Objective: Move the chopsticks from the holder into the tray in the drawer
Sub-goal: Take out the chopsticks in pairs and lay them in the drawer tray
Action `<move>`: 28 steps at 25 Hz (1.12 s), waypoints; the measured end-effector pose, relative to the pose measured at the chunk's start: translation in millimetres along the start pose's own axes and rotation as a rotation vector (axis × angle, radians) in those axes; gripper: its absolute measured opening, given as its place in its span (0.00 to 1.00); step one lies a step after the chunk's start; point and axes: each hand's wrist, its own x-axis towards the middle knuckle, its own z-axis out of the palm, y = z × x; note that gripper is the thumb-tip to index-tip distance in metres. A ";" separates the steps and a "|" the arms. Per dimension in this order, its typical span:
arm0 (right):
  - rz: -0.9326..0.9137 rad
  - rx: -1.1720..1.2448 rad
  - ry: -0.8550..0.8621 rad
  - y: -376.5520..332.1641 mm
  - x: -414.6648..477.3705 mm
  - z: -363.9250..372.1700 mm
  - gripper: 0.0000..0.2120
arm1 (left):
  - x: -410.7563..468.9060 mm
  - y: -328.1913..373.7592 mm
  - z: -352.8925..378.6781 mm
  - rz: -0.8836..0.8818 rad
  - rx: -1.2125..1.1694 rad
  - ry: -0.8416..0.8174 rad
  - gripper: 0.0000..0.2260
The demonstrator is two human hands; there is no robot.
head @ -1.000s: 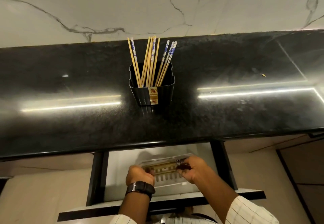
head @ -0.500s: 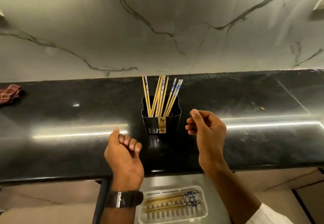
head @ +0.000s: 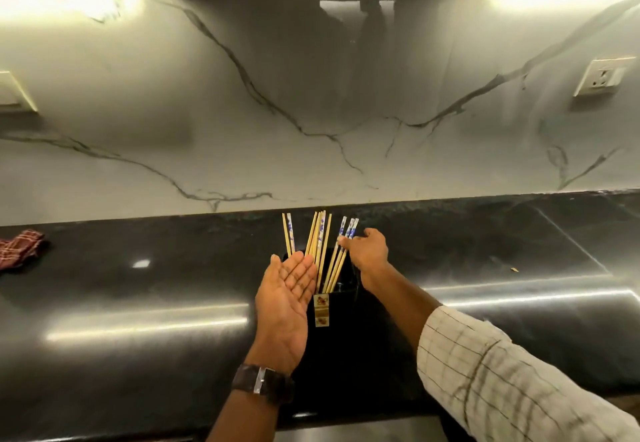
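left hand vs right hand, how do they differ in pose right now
The left hand is flat and open, palm up, in front of the holder; the right hand is palm down, reaching from the right side. The left hand touches no chopsticks; the right hand's fingertips meet the blue-patterned chopsticks. The left wrist wears a watch; the right arm has a checked sleeve. Both hover at the holder over the black counter.

Glossy black stone counter (head: 138, 303), veined polished marble wall (head: 242, 112), wooden chopsticks (head: 320, 244).
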 end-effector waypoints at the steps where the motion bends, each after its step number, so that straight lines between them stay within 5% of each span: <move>1: -0.007 -0.023 -0.017 -1.1 7.0 2.2 0.29 | 4.9 -2.3 -1.8 -0.012 0.005 0.008 0.25; 5: -0.037 -0.129 -0.055 -4.3 29.4 9.0 0.10 | 24.0 -9.8 -18.5 -0.045 0.007 0.038 0.25; 13: -0.280 -0.025 0.079 -11.9 7.0 -9.3 0.06 | 30.0 -21.1 -32.6 -0.003 -0.013 0.005 0.21; 19: -0.503 0.456 0.174 -30.0 -72.0 -67.3 0.06 | -5.5 -51.4 -21.4 -0.025 0.021 -0.065 0.15; 24: -0.279 0.793 0.203 12.8 -137.3 -100.1 0.07 | -51.3 -73.1 1.7 -0.027 -0.117 -0.029 0.19; 28: -0.055 0.866 0.224 56.7 -162.0 -104.5 0.05 | -73.2 -80.5 -15.0 0.062 -0.178 0.065 0.11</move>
